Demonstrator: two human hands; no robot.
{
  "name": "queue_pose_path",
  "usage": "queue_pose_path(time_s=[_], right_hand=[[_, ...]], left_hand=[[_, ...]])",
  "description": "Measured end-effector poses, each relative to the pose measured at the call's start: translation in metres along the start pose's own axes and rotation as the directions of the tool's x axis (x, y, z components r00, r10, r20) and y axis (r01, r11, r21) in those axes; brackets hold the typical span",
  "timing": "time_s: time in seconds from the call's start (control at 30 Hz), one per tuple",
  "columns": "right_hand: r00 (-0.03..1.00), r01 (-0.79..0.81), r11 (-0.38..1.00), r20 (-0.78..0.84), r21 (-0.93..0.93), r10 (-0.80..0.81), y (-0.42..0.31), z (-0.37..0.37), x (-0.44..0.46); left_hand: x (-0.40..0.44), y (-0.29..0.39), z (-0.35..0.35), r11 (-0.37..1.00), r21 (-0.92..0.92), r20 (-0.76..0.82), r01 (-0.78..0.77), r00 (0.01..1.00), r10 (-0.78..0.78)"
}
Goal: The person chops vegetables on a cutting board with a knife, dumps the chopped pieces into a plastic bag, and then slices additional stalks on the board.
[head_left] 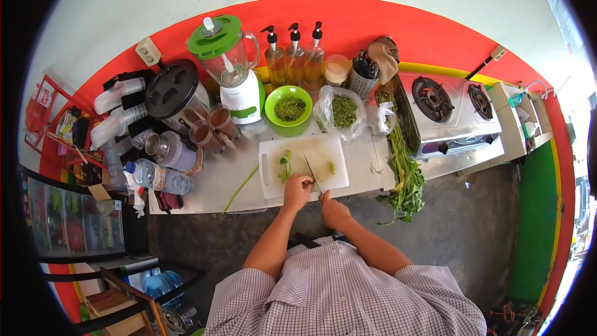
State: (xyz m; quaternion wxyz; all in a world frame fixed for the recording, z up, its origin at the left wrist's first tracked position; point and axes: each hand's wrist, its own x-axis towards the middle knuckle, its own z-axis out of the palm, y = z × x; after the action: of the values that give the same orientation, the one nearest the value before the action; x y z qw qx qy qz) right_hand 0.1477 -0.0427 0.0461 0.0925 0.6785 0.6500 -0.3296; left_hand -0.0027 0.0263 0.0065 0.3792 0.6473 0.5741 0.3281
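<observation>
A white cutting board [271,191] lies near the front edge of the counter. On its left half is a small bunch of green leaves [285,166], and a smaller green piece [331,167] sits at its right. My right hand [334,211] is closed round the handle of a knife [311,170], whose blade points away over the board. Just left of the blade, my left hand [298,190] has its fingers curled together at the board's front; what they hold, if anything, is too small to tell. A long green stem [241,188] lies left of the board.
Behind the board stand a green bowl [289,107] and a plastic bag [340,112] of chopped greens. A blender [239,96], cups and a water bottle [158,177] are at left. Leafy stalks [404,177] hang over the edge beside a gas stove [456,112] at right.
</observation>
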Motion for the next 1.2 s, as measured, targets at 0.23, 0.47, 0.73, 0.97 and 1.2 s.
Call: queue_pose_path(time_s=[0.23, 0.47, 0.73, 0.97, 1.2], right_hand=[[0.999, -0.010, 1.000, 0.030, 0.005, 0.010, -0.006, -0.003, -0.010], [0.999, 0.027, 0.999, 0.029, -0.041, -0.025, -0.004, -0.015, -0.004], [0.998, 0.019, 1.000, 0.062, -0.013, -0.018, 0.000, -0.012, -0.001], [0.999, 0.001, 1.000, 0.050, -0.013, -0.001, -0.003, 0.005, -0.007], [0.999, 0.025, 0.999, 0.049, -0.023, -0.024, -0.009, -0.012, -0.013]], left_hand=[[0.001, 0.002, -0.002, 1.000, -0.018, 0.009, 0.021, 1.000, -0.020], [0.001, 0.005, -0.003, 1.000, -0.019, -0.003, -0.003, 1.000, 0.003], [-0.009, 0.007, -0.002, 0.999, 0.040, -0.019, -0.015, 1.000, 0.016], [-0.023, -0.001, 0.005, 0.985, 0.056, -0.155, -0.162, 0.973, 0.169], [-0.011, 0.002, -0.001, 0.998, -0.018, -0.100, -0.059, 0.993, 0.057]])
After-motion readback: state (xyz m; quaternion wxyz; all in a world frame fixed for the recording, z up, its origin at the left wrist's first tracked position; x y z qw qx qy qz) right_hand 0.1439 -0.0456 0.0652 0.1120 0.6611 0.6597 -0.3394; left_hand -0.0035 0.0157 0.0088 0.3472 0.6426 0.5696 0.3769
